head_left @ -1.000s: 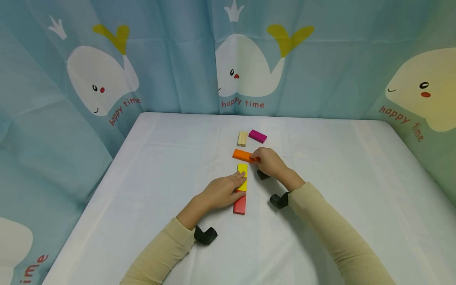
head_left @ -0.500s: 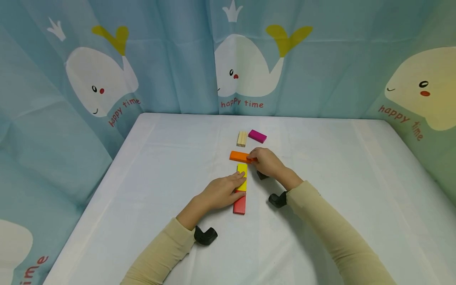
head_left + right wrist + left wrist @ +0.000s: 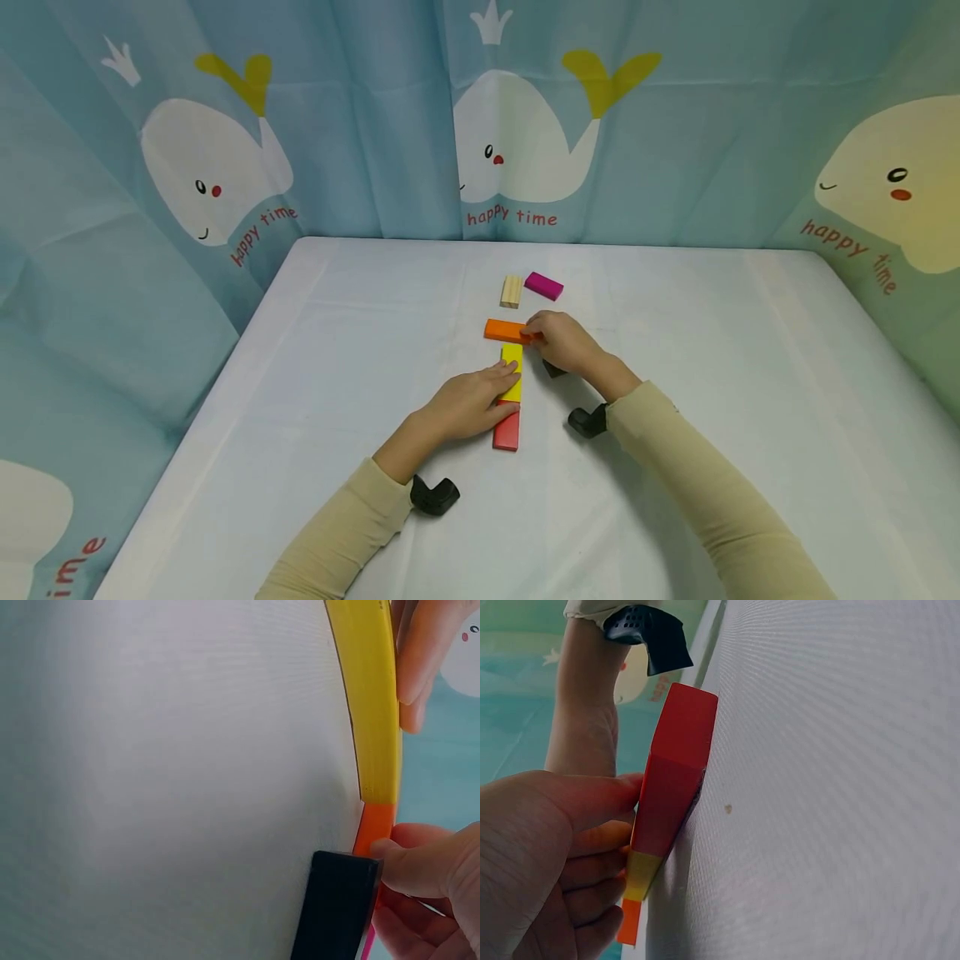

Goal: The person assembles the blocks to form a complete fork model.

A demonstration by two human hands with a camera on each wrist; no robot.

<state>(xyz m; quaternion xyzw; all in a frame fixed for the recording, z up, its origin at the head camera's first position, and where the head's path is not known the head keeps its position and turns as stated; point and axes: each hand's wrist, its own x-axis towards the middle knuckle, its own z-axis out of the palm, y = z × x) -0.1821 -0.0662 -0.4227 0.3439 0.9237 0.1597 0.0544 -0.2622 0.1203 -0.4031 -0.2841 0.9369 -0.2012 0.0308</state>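
A red block [image 3: 506, 429] and a yellow block [image 3: 511, 387] lie flat, end to end, in a line running away from me. My left hand [image 3: 468, 404] rests on them, its fingers on the yellow block and its thumb by the red one. Just beyond the yellow block's far end, an orange block [image 3: 502, 331] lies crosswise. The right hand [image 3: 566, 340] pinches the right end of that orange block between thumb and fingers. In the right wrist view, the orange block [image 3: 375, 825] appears right at the yellow block's end [image 3: 375, 742]; whether they touch I cannot tell.
Farther back lie a plain wooden block [image 3: 511, 292] and a magenta block [image 3: 543, 286]. A black block [image 3: 553, 368] sits partly hidden under the right hand. The white-covered table [image 3: 360, 333] ends at a blue whale-print curtain [image 3: 375, 125].
The right hand has shifted the orange block slightly to the left and a little nearer to the yellow block. My left hand has stayed in place.
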